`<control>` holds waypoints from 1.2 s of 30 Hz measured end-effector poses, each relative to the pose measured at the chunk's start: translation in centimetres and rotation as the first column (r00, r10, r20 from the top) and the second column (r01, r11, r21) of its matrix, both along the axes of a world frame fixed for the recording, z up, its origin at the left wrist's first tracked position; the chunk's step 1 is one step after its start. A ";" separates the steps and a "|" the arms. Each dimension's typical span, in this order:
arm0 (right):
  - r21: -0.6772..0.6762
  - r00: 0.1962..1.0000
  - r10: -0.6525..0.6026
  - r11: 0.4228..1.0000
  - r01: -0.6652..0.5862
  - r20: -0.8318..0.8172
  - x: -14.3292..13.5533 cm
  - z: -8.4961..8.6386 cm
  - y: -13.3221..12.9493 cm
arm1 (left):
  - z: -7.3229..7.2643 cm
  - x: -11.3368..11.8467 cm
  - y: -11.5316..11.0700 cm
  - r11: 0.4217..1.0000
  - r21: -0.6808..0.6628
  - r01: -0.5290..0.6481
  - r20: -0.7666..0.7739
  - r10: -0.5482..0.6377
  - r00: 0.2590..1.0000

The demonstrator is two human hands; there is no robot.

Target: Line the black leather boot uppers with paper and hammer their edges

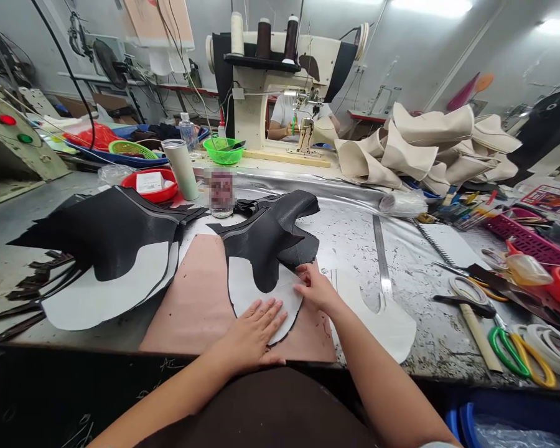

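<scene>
My left hand (260, 330) lies flat with spread fingers on the lower edge of a white curved piece (248, 294). My right hand (313, 287) touches the right edge of that piece, its thumb and index finger curled near each other; whether something thin is between them is too small to tell. A black leather-like piece (266, 239) lies over the top of the white one. Both rest on a pinkish sheet (191, 305). At the left is a stack of black pieces (107, 224) with white parts. To the right lies a loose white piece (389, 326).
A sewing machine (252, 106) stands behind, a person's arm beyond it. Cream pieces (410, 149) are piled back right. A metal ruler (381, 255), scissors (511, 348) and a notebook (443, 242) lie right. A tumbler (181, 169) and red bowl (161, 190) are back left.
</scene>
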State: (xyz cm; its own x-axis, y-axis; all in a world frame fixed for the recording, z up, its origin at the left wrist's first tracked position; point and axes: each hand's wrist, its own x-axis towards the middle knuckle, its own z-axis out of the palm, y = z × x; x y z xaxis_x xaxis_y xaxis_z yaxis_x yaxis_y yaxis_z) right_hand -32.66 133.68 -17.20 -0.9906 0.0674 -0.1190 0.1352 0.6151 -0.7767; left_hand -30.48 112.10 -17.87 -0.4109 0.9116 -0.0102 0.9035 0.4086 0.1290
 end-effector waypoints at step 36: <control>0.656 0.886 0.403 0.736 -0.164 -0.231 -1.5 -0.9 -4.1 | 0.6 -9.0 -2.6 0.895 -0.122 -0.429 -0.021 0.430 0.903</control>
